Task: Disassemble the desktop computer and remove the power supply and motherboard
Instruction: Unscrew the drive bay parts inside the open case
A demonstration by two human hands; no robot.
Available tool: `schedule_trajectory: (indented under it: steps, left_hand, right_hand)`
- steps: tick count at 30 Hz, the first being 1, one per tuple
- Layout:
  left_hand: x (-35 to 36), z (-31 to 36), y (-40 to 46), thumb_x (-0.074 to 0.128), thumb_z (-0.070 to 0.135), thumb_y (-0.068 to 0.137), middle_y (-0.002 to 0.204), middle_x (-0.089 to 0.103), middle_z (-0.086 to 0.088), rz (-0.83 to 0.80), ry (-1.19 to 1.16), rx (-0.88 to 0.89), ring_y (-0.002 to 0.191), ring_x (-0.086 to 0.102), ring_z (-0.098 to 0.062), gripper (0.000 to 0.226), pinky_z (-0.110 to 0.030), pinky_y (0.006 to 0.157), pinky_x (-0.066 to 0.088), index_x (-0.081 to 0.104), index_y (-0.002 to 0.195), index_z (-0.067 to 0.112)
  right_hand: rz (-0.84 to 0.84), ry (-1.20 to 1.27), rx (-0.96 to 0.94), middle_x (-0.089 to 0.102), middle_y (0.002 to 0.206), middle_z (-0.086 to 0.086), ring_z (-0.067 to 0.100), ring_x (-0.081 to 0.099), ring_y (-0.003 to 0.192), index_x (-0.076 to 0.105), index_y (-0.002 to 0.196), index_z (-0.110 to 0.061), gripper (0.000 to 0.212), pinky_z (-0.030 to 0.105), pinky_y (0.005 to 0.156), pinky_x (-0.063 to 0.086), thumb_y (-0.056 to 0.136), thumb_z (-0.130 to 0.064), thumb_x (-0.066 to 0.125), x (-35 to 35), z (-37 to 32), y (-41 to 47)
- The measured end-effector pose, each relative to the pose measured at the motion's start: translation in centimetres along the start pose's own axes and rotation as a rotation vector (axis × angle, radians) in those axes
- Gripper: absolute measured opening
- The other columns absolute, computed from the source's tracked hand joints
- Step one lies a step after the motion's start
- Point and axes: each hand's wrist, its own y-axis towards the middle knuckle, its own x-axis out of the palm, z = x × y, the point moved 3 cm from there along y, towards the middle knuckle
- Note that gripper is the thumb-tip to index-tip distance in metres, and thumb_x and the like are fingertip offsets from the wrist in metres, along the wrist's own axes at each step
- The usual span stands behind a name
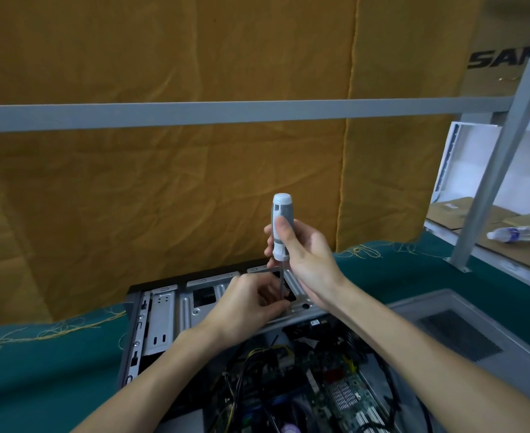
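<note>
I have my right hand (pixel 301 254) wrapped around the white-and-grey plastic handle of a screwdriver (pixel 280 228), thumb laid up the grip, with the tool standing nearly upright so its long axis runs straight down into the far end of the open grey metal desktop computer case (pixel 163 310). My left hand (pixel 251 303) sits lower and just left of the thin steel shaft, fingers curled in a pinch near the tip; whether they hold the shaft or a screw I cannot tell, since the tip is hidden behind them. The green motherboard (pixel 335 392) with its black and yellow cables (pixel 257 357) lies nearer to me, below both wrists, inside the case on the teal cloth-covered table (pixel 38 370). I judge the next turn depends on keeping that shaft vertical over the bracket.
</note>
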Motion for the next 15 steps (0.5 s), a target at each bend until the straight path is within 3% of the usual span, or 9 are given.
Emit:
schedule_trajectory:
  steps: [2,5,8,12,15]
  left_hand:
    - [-0.17,-0.12,-0.11,0.076,0.022,0.089,0.076,0.072,0.012,-0.039,0.005,0.01,0.071,0.067,-0.003,0.005,-0.012,0.064,0.045,0.072,0.086,0.024]
    - [-0.28,-0.14,-0.14,0.078,0.024,0.088,0.072,0.071,0.011,-0.022,0.005,-0.006,0.065,0.064,-0.004,0.009,-0.012,0.06,0.043,0.072,0.082,0.024]
    - [-0.07,-0.21,-0.03,0.081,0.029,0.086,0.071,0.07,0.007,-0.004,0.013,-0.019,0.064,0.063,-0.007,0.015,-0.013,0.059,0.043,0.068,0.078,0.025]
    - [-0.07,-0.32,-0.02,0.078,0.034,0.087,0.086,0.064,0.008,-0.054,0.122,0.032,0.077,0.059,-0.007,0.008,-0.014,0.065,0.044,0.073,0.085,0.028]
    - [-0.22,-0.49,0.23,0.077,0.036,0.087,0.089,0.061,0.011,-0.071,0.166,0.038,0.08,0.058,-0.006,0.005,-0.014,0.067,0.044,0.076,0.087,0.031]
  right_hand:
    - [-0.031,0.014,0.036,0.062,0.079,0.001,0.015,0.06,0.075,0.07,0.111,-0.004,0.054,0.033,0.066,0.056,0.09,-0.053,0.059,-0.05,-0.1,-0.05]
    - [-0.057,0.025,0.043,0.062,0.08,0.005,0.018,0.062,0.073,0.058,0.119,-0.006,0.056,0.034,0.068,0.054,0.088,-0.053,0.063,0.09,-0.29,-0.12]
    - [-0.02,0.05,0.026,0.068,0.081,0.007,0.021,0.067,0.076,0.054,0.112,-0.006,0.053,0.033,0.071,0.057,0.087,-0.051,0.066,-0.15,-0.46,-0.09]
    - [-0.03,0.116,0.079,0.065,0.083,0.008,0.02,0.063,0.077,0.067,0.116,0.0,0.064,0.038,0.075,0.056,0.096,-0.057,0.046,-0.23,-0.16,0.17]
    - [-0.04,0.133,0.052,0.058,0.078,0.005,0.016,0.055,0.07,0.059,0.111,-0.001,0.07,0.033,0.068,0.05,0.091,-0.067,0.049,-0.13,-0.27,0.34]
